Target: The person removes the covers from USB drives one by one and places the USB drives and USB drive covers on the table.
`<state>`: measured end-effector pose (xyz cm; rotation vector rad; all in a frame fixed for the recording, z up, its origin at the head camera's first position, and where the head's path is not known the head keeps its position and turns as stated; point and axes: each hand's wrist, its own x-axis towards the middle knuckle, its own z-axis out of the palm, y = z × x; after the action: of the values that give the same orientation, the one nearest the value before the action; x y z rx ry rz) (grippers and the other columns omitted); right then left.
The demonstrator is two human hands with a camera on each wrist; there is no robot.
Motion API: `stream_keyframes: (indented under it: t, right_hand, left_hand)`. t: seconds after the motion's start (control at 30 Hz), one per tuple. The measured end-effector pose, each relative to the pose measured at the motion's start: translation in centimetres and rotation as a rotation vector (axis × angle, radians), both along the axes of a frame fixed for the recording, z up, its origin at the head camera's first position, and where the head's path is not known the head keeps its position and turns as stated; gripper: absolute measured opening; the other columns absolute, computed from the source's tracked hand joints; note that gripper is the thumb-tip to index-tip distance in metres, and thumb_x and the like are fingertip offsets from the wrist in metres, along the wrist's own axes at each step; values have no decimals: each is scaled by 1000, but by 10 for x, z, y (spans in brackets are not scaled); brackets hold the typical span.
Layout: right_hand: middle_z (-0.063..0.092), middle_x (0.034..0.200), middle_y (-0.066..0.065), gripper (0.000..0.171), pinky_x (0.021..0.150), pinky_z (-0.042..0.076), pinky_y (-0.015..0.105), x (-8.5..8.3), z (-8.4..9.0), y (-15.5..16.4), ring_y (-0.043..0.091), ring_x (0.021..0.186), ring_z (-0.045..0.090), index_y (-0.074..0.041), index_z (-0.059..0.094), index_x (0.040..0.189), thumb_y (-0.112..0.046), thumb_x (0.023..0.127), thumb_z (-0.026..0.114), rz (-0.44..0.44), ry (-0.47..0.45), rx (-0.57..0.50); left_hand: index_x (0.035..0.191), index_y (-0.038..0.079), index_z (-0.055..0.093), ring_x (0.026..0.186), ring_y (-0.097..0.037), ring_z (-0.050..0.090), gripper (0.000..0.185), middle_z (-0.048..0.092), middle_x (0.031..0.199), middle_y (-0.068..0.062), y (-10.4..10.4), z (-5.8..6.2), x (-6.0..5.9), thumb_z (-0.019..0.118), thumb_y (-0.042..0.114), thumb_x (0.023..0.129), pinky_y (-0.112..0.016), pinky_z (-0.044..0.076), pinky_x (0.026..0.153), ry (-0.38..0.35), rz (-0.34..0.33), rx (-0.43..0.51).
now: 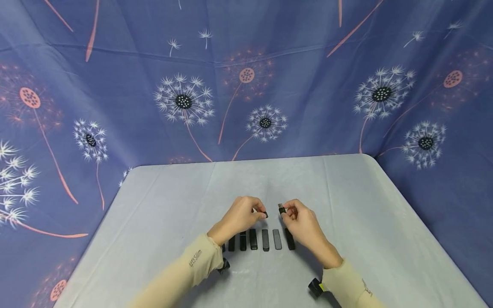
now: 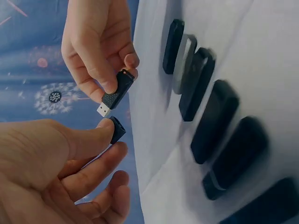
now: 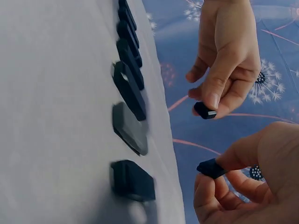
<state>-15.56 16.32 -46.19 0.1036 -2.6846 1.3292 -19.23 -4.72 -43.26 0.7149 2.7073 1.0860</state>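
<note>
My left hand pinches a small black cap between thumb and forefinger above the table. Opposite it, my right hand holds a black USB stick with a textured side. Its bare metal plug points toward the cap, and a narrow gap separates the two in the left wrist view. Below the hands lies a row of several more sticks, mostly black, with a grey USB stick among them. A black stick at the right end lies close under my right hand. My left wrist partly covers the row's left end.
The table wears a pale, lightly creased cloth. Behind it and at both sides hangs a blue curtain with a dandelion print. A black wrist camera sits at the right cuff, low over the table.
</note>
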Motion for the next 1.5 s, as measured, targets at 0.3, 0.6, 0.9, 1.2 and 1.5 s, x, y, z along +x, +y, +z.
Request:
stream_keyframes:
  t: [0.3, 0.6, 0.9, 1.2, 1.5]
  right_hand:
    - [65, 89, 8, 16, 66, 49, 24, -20, 4, 12, 15, 75, 59, -2, 67, 110, -3, 94, 69, -3, 47, 29]
    - [68, 96, 12, 19, 66, 51, 30, -42, 1, 25, 21, 80, 64, -1, 67, 116, -8, 98, 65, -24, 15, 60]
    - [68, 92, 14, 18, 60, 51, 29, -59, -6, 38, 25, 79, 68, 2, 67, 111, -5, 95, 65, -78, -4, 107]
    - [68, 90, 15, 19, 52, 50, 28, -65, -2, 50, 16, 61, 61, 4, 66, 111, -7, 96, 66, -85, -38, 104]
    - [69, 93, 17, 21, 48, 52, 28, -67, -1, 58, 14, 55, 62, 4, 67, 114, -8, 97, 64, -97, -56, 85]
  left_hand:
    - [95, 13, 77, 73, -6, 64, 5, 74, 87, 3, 20, 11, -27, 77, 18, 95, -23, 53, 63, -6, 25, -34]
    - [92, 13, 79, 69, -6, 65, 4, 75, 83, 3, 44, 1, -52, 77, 15, 94, -21, 52, 61, -46, 50, -26]
    - [88, 16, 81, 74, -10, 64, 6, 76, 85, 5, 62, -7, -84, 79, 18, 93, -26, 54, 71, 33, 31, -195]
    - [88, 17, 80, 69, -8, 63, 7, 76, 85, 6, 83, -2, -93, 79, 20, 94, -23, 50, 64, 19, 23, -227]
    - [87, 18, 80, 72, -9, 62, 7, 76, 86, 7, 93, 5, -98, 79, 22, 93, -26, 51, 69, 27, 9, -262]
